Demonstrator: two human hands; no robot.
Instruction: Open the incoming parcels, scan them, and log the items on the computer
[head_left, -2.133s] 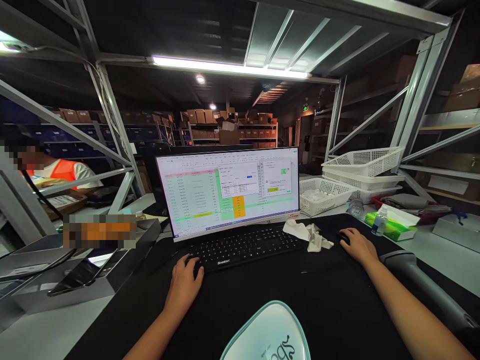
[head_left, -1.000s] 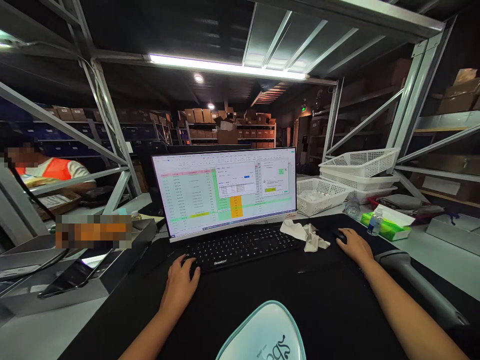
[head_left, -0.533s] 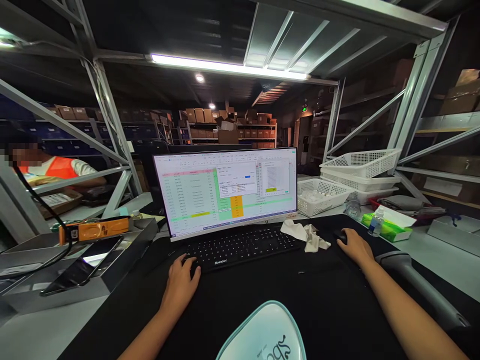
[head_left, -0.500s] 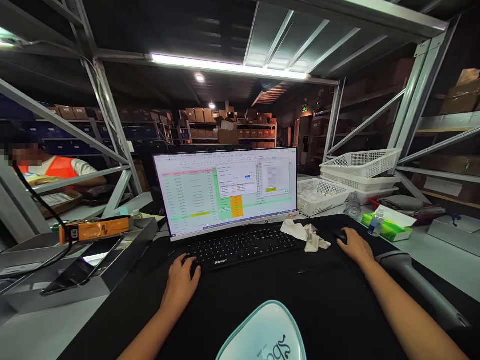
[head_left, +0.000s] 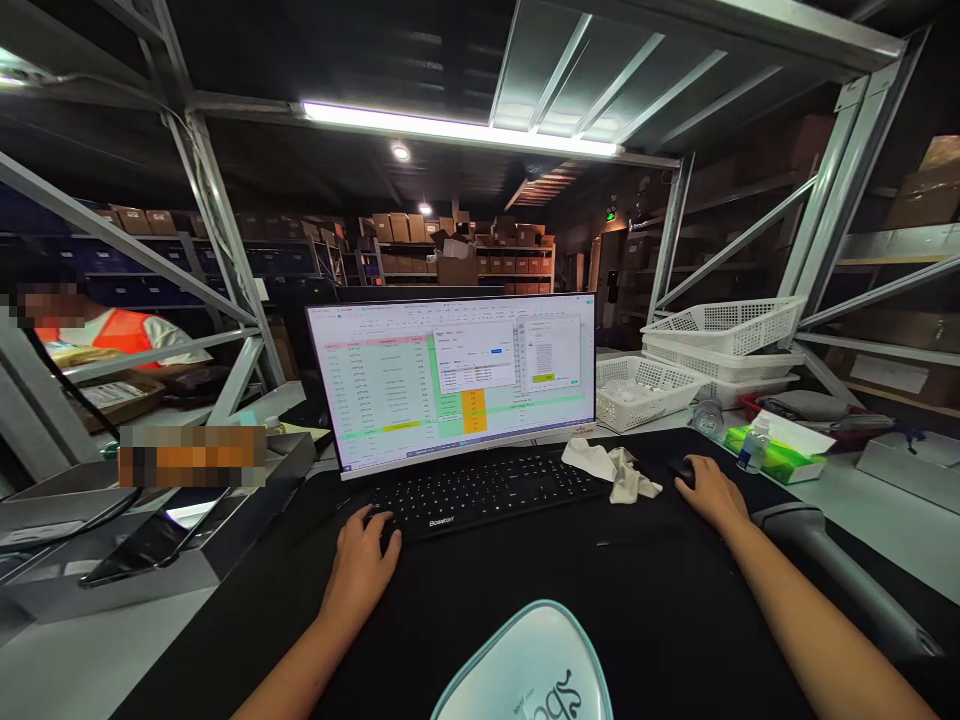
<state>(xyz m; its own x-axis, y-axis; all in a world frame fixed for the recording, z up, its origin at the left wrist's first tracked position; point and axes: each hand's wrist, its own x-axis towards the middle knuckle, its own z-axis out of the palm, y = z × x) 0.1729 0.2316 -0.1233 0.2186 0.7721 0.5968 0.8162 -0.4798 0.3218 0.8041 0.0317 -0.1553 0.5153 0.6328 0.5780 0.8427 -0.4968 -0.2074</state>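
My left hand (head_left: pixel 362 553) rests at the left end of a black keyboard (head_left: pixel 487 495), its fingers apart over the corner keys. My right hand (head_left: pixel 712 492) is wrapped over a black computer mouse (head_left: pixel 682 472) on the dark desk mat (head_left: pixel 495 575); most of the mouse is hidden under the fingers. Behind the keyboard stands a monitor (head_left: pixel 375 390) with a coloured spreadsheet and two smaller windows on it. A crumpled white cloth (head_left: pixel 615 470) lies between the keyboard and the mouse.
A grey handheld scanner (head_left: pixel 840 560) lies beside my right forearm. Further right are a green tissue box (head_left: pixel 780 450), a small bottle (head_left: pixel 754 444) and white baskets (head_left: pixel 652 392). A pale teal-edged object (head_left: pixel 532 670) sits in front. At left are a grey tray (head_left: pixel 217 545) and a person in an orange vest (head_left: pixel 127 337).
The content of the right-hand window on the screen has scrolled to a longer block of text. Both hands stay in place, while the view shifts slightly.
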